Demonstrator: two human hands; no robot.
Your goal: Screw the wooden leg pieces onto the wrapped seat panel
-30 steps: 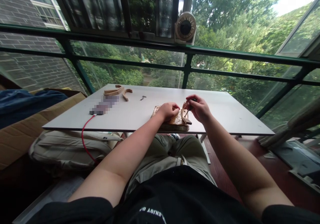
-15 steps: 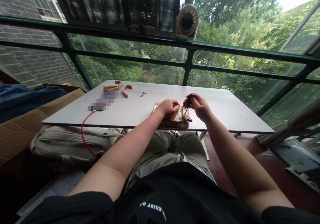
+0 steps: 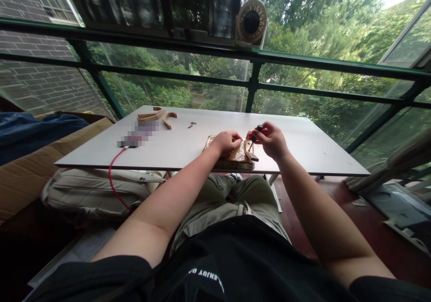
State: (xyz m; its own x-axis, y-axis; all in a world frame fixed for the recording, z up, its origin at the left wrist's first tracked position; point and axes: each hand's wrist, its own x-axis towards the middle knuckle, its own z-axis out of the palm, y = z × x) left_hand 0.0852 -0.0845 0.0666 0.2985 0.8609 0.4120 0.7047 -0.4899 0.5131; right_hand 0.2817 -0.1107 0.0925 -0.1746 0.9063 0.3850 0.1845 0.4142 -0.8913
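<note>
A flat wooden piece [image 3: 235, 157] lies at the near edge of the white table [image 3: 175, 144]. My left hand [image 3: 228, 142] rests on it with fingers curled, pinching something small I cannot make out. My right hand [image 3: 272, 139] is closed around a small screwdriver [image 3: 255, 135] with a black handle, its tip pointing down at the wooden piece. The two hands are almost touching above the wood.
Curved wooden parts [image 3: 157, 116] and a few small screws [image 3: 191, 124] lie at the table's far left, beside a blurred object with a red cable [image 3: 113, 176]. A beige bag [image 3: 97, 193] and a cardboard box [image 3: 40, 158] sit left. Green railings and windows stand behind.
My right hand has lifted the screwdriver slightly and turned it more upright. The left hand stays on the wooden piece. The view has shifted a little.
</note>
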